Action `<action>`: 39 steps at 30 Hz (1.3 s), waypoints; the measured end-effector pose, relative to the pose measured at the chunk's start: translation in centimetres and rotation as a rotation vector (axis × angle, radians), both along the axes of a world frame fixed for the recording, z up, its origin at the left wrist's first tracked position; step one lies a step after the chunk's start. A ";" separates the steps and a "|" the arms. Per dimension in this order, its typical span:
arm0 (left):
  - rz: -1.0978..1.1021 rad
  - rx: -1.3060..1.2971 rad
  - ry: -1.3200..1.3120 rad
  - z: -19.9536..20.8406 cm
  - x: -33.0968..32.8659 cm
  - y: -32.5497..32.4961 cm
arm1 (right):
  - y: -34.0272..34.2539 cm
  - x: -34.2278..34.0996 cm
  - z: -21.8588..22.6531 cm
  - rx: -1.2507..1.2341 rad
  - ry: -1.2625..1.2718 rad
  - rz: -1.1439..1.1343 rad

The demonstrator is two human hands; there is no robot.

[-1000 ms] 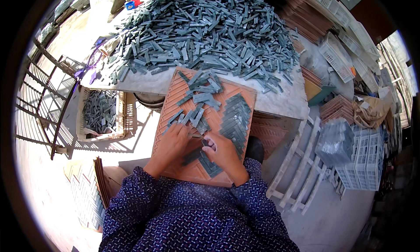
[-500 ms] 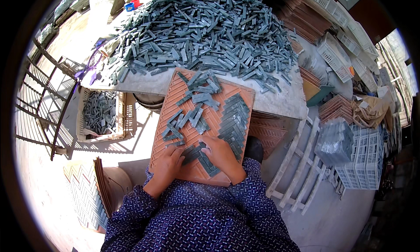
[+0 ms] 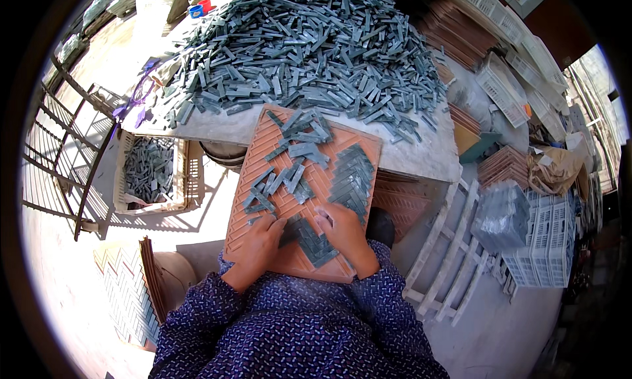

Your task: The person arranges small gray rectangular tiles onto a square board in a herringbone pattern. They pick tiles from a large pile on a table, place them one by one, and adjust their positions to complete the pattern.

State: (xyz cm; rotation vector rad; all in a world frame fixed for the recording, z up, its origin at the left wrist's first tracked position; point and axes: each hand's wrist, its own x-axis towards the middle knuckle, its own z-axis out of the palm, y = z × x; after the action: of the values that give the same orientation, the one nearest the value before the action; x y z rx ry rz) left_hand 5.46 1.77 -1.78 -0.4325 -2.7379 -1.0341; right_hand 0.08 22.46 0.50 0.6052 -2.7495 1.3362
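An orange tray with herringbone grooves point(image 3: 263, 156) lies tilted before me, its far end resting against the table edge. Narrow dark green stone strips point(image 3: 352, 181) fill grooves along its right side, and another fitted patch of strips point(image 3: 315, 242) sits between my hands. Loose strips point(image 3: 289, 179) are scattered over the tray's middle and far part. My left hand point(image 3: 259, 244) has its fingers bent together beside the loose strips, left of the fitted patch. My right hand point(image 3: 343, 235) pinches thumb and forefinger together just above that patch; whatever either hand grips is hidden.
A large heap of strips point(image 3: 309, 50) covers the white-topped table point(image 3: 421, 156). At left stand a crate of strips point(image 3: 122, 181), a metal rack point(image 3: 82, 175) and upright patterned panels point(image 3: 125, 290). A white slatted pallet point(image 3: 444, 247), plastic-wrapped stack point(image 3: 501, 216) and crates point(image 3: 541, 237) are at right.
My right hand has shifted slightly up and right, off the fitted patch, so more of it shows. My left hand has moved a little to the right.
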 end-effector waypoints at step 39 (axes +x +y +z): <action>-0.220 -0.282 0.230 1.1 -7.3 -0.2 | -1.9 1.0 0.1 0.206 -0.059 -0.052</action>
State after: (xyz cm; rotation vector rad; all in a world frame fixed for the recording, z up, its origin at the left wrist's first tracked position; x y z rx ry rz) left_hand -1.83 1.55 -0.65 -0.8558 -2.6733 -0.5924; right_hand 1.05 20.60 0.58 0.5069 -2.9523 1.0856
